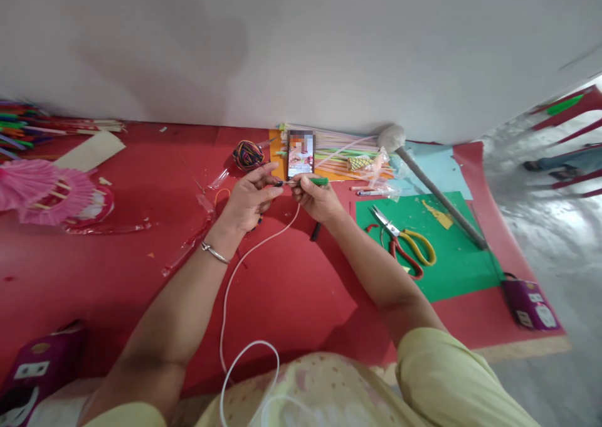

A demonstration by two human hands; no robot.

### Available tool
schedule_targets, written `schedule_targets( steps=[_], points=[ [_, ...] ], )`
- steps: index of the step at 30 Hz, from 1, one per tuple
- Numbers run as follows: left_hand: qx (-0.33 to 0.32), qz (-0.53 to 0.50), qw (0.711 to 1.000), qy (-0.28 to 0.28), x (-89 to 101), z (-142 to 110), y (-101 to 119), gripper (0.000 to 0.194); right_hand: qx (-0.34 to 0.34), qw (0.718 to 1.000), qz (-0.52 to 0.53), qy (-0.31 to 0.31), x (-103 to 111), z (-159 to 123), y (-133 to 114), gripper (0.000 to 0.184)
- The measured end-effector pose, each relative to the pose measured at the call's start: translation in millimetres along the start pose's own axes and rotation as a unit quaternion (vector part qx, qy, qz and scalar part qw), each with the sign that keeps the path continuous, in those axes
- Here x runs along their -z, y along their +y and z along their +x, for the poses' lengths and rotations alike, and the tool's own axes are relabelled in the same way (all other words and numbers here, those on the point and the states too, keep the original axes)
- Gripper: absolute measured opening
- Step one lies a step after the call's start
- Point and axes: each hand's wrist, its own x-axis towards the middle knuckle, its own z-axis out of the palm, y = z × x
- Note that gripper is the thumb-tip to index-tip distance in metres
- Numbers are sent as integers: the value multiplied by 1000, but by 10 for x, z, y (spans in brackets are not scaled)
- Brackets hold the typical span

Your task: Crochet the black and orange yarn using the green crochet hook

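My left hand (242, 204) is closed in a pinch near the middle of the table, with a small dark piece (277, 183), perhaps yarn, at its fingertips. Dark strands also show under its lower fingers. My right hand (322, 200) grips a thin rod-like tool with a green handle (320, 181); its slim metal tip points left and meets the dark piece. Behind the hands a phone (301, 154) stands upright with a picture on its screen. A ball of multicoloured yarn (248, 155) lies beyond my left hand.
Pliers with red and yellow handles (395, 229) lie on a green sheet (451, 283). A grey stick with a round head (391, 138) slants across it. A white cable (224, 308) runs to my lap. Pink frilled paper (42, 192) sits left, bundled coloured sticks (348, 142) behind the phone.
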Motion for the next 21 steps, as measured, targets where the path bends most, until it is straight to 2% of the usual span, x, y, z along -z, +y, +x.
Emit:
schedule_targets(
  steps=[9, 21],
  points=[
    [-34, 18, 998, 41, -34, 12, -25, 63, 1, 1000, 25, 6, -34, -11, 7, 46],
    [2, 10, 1000, 8, -8, -11, -3, 74, 22, 1000, 6, 1, -46, -23, 40, 45]
  ],
)
